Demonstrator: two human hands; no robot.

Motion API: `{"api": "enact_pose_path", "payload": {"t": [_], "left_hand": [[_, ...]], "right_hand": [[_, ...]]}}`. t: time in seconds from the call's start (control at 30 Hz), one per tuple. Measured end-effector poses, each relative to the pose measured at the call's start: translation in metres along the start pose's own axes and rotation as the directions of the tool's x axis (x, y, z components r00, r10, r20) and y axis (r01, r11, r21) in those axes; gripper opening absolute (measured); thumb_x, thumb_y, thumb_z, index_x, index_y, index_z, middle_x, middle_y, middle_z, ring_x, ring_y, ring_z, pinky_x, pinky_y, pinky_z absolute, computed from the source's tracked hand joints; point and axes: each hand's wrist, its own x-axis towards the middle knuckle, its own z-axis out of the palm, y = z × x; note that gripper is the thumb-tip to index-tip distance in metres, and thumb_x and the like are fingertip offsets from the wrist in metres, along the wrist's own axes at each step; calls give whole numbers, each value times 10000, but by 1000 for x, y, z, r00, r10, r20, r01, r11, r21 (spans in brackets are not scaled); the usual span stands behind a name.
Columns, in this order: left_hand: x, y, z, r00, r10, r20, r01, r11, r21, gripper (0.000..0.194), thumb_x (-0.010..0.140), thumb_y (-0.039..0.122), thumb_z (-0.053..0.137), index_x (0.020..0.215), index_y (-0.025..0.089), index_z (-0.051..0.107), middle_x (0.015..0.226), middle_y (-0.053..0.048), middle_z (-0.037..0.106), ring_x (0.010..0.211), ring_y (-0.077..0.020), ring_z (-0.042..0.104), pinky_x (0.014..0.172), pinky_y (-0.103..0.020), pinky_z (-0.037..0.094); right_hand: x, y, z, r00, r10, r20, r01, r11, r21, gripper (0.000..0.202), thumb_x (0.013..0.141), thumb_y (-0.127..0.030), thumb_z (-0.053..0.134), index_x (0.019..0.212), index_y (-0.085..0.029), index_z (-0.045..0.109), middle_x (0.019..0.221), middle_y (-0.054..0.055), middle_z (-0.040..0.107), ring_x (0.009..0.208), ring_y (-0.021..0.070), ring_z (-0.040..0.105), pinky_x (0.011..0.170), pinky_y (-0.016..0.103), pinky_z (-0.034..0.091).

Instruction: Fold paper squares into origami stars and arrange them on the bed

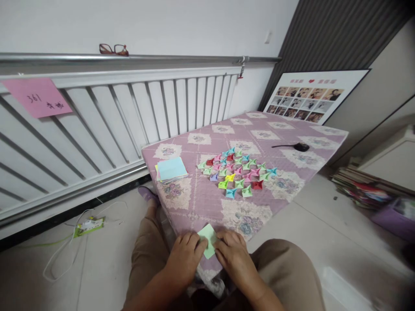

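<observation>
A small light-green sheet of paper lies diamond-wise at the near edge of the table, between my two hands. My left hand pinches its left corner, fingers bent and thumb toward the middle. At the opposite corner my right hand grips the paper with curled fingers. Farther up the cloth stand several small folded paper boats in green, pink, blue, red, yellow and purple, set out in rows. To their left rests a stack of square paper, pale blue on top.
A purple flowered cloth covers the table. On its right side lies a black ladle-like spoon. A white radiator runs behind, with glasses on the pipe above. A power strip with cables is on the floor at left.
</observation>
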Motion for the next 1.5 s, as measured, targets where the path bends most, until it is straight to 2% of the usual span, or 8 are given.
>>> {"api": "enact_pose_path", "payload": {"t": [0.27,0.67,0.73,0.87,1.03,1.2,1.3,1.5], "left_hand": [[1,2,-5,999,27,29,-28,998,48,367,951,326,419,1314,377,427,1170,-64,507,1054,-245,468,853,-409,453],[-18,-1,21,991,85,-99,-80,996,49,402,924,339,483,1307,450,433,1321,-86,468,1151,-278,452,882,-427,446],[-24,-3,29,988,92,-125,-85,995,59,426,918,327,498,1317,455,420,1364,-91,444,1204,-287,424,926,-437,425],[-31,-2,37,988,79,-135,-73,996,52,483,912,262,513,1336,460,393,1420,-73,404,1284,-291,357,983,-448,392],[-20,-6,8,997,51,51,-42,986,-160,416,880,204,518,1259,375,519,1404,-57,429,1258,-271,393,997,-411,388],[15,-13,-25,980,-171,102,197,906,-376,315,859,146,455,1154,194,555,1103,-60,606,1039,-194,531,939,-325,408],[34,-13,-30,964,-227,139,262,898,-352,228,818,242,538,1036,180,555,1071,-69,591,1027,-225,527,911,-348,403],[51,-18,-29,959,-173,226,240,919,-312,324,730,339,636,998,186,539,1029,-77,609,973,-258,552,834,-348,405]], "right_hand": [[-4,-2,-7,999,-35,-28,36,998,41,165,815,-133,573,911,-248,642,946,34,625,941,201,540,856,362,357],[-2,-8,15,981,176,-78,-178,984,-11,103,846,-233,576,745,-235,600,796,21,591,819,202,534,778,349,354],[-1,-5,13,974,213,-82,-215,976,-17,26,827,-267,601,822,-243,611,835,29,604,845,216,545,773,352,364],[8,-3,5,948,315,-39,-317,946,-60,320,758,-283,658,1070,-260,592,971,62,617,936,267,542,771,377,376],[24,-5,-4,916,387,108,-376,920,-106,222,706,-276,692,916,-269,620,953,41,616,909,252,543,724,351,357],[29,-5,-9,909,394,136,-383,918,-99,209,687,-262,703,871,-257,604,947,35,611,898,235,538,692,322,329],[28,-4,-9,912,388,134,-379,921,-88,228,688,-256,702,890,-258,596,962,33,608,921,243,535,697,322,328],[22,-1,-3,918,382,103,-378,924,-58,306,698,-252,689,989,-282,602,1007,40,615,964,258,533,750,353,347]]}}
